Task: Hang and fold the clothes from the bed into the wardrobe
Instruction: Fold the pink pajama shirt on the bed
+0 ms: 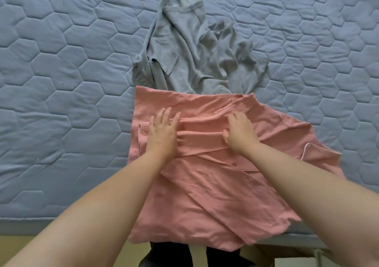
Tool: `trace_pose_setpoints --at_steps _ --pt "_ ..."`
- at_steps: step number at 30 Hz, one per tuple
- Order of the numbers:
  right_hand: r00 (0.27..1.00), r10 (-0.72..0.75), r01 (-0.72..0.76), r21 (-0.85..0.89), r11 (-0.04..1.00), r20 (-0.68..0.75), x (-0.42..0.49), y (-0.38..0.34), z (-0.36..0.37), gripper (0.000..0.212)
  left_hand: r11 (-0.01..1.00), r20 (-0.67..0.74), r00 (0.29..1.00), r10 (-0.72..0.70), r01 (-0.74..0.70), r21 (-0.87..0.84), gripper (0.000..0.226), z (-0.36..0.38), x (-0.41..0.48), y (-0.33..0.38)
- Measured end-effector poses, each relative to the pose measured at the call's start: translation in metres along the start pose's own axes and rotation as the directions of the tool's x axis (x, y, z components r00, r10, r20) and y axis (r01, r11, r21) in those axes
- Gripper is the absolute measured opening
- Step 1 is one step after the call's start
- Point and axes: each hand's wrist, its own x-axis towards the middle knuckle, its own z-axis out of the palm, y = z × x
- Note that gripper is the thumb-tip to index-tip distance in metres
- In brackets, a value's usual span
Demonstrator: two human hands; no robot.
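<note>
Blue quilted mattress (61, 82) is filling most of the view, its near edge running along the bottom. Near the middle, a pink shirt (205, 195) is lying spread on it, with its near hem hanging over the mattress edge and a white-piped edge showing at the right. A grey garment (190, 57) is lying crumpled just beyond, its near end meeting the pink shirt's far edge. The left hand (162, 131) is resting flat on the shirt's left part, fingers straight and spread. The right hand (240, 131) is sitting on a bunched fold to the right, fingers bent down onto the cloth; whether it is pinching that fold I cannot tell. Cloth is ridging up between the two hands.
</note>
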Motion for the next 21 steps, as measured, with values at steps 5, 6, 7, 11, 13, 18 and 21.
trace_pose_setpoints --at_steps 5,6,7,11,13,18,21 --pt "0.991 0.131 -0.131 0.02 0.991 -0.005 -0.002 0.072 -0.011 0.04 0.972 0.01 0.978 0.207 -0.204 -0.119 0.074 0.012 0.029 0.081" --pt "0.982 0.187 -0.186 0.03 0.982 -0.022 -0.003 0.087 -0.013 0.039 0.96 0.002 0.975 0.221 -0.217 -0.177 0.073 0.015 0.037 0.098" --pt "0.96 0.276 -0.273 0.074 0.959 -0.036 -0.004 0.101 -0.015 0.038 0.949 -0.006 0.976 0.217 -0.212 -0.235 0.072 0.016 0.044 0.114" --pt "0.642 0.75 -0.727 0.436 0.53 0.159 -0.006 0.145 -0.012 0.044 0.935 -0.04 0.988 0.152 -0.157 -0.319 0.072 0.022 0.072 0.164" --pt "0.445 0.751 -0.794 0.603 0.079 0.488 -0.003 0.159 -0.003 0.049 0.93 -0.043 0.992 0.119 -0.126 -0.344 0.068 0.026 0.088 0.183" --pt "0.497 0.595 -0.554 0.759 -0.343 0.632 0.022 0.177 0.025 0.044 0.915 -0.016 0.999 -0.038 0.028 -0.402 0.05 0.026 0.126 0.208" --pt "0.53 0.66 -0.506 0.824 -0.257 0.532 0.033 0.19 0.036 0.047 0.869 0.118 0.982 -0.146 0.184 -0.458 0.054 0.02 0.149 0.225"
